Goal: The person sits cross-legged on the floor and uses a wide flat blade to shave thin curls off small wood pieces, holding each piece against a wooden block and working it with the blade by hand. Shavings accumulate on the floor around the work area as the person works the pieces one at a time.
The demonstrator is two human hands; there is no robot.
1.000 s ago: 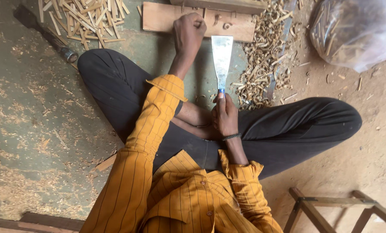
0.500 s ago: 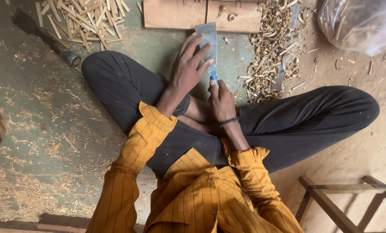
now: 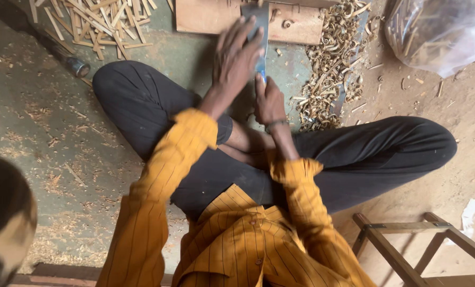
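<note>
Evidently the person sat cross-legged on the floor [image 3: 46,133], working a broad flat blade [image 3: 261,32] whose tip lay on the wooden board [image 3: 205,16]. The right hand [image 3: 269,101] was closed round the blade's handle, on the near side of the board. The left hand [image 3: 238,56] lay flat with its fingers spread over the blade's face, pressing it down, just short of the board's near edge. The blade pointed away from the body, its far end over the board; how it met the wood was hidden by the left hand.

To do this step well, I judge the pressing fingers had to stay on the flat and clear of the edge, with the push kept straight along the board. The pile of curled shavings [image 3: 328,79] lay right of the board, cut wooden strips [image 3: 94,26] left of it, and a clear plastic bag [image 3: 439,32] further right.
</note>
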